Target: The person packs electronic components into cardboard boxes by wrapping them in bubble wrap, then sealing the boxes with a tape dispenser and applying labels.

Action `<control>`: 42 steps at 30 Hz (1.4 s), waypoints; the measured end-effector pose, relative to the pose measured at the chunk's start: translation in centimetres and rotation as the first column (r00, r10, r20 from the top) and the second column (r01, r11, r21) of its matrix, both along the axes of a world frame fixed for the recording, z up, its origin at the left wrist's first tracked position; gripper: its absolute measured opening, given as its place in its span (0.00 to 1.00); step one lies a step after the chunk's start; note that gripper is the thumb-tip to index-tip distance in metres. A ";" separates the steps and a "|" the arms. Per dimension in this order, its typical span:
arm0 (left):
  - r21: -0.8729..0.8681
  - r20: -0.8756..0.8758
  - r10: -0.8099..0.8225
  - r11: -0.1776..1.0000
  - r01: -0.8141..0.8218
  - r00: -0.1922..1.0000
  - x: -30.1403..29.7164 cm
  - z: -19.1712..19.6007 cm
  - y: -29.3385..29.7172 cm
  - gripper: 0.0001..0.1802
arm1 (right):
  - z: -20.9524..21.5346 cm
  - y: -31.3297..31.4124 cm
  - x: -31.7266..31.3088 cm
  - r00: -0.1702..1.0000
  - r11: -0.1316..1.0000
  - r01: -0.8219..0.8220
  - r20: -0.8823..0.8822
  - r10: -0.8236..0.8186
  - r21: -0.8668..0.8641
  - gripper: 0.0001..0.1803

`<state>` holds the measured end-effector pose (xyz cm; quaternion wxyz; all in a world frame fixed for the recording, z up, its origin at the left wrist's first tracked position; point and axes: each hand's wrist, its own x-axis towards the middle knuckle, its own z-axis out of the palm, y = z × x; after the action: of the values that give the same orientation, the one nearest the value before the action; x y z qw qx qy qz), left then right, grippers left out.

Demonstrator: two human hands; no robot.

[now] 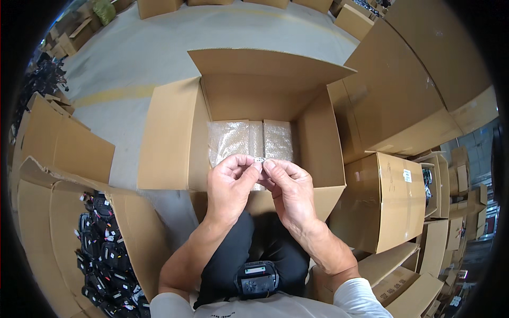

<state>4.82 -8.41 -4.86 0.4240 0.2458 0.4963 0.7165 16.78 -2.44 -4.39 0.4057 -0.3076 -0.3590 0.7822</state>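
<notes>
My left hand and my right hand meet over the near side of an open cardboard box. Between their thumbs and fingertips they pinch a small whitish piece, too small to name and partly covered by the fingers. Bubble wrap lies in the bottom of the box, under and beyond my hands. On my lap, between my thighs, rests a black plastic device with a dark square face and a small light-coloured label strip; neither hand touches it.
To my left, an open carton holds a heap of black devices with small coloured bits. Large cartons stand close on the right, with a taped box below them. More boxes line the far floor.
</notes>
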 end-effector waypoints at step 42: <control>-0.543 -0.545 -0.167 0.817 -0.194 0.821 -13.1 -13.7 29.9 0.12 | -17.3 21.0 -1.3 0.482 0.166 -0.677 0.602 -0.637 0.717 0.28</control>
<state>-8.23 21.44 -18.59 0.3045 0.3046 0.7945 0.4281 15.51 18.55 -21.66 0.2333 -0.3051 -0.9211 0.0641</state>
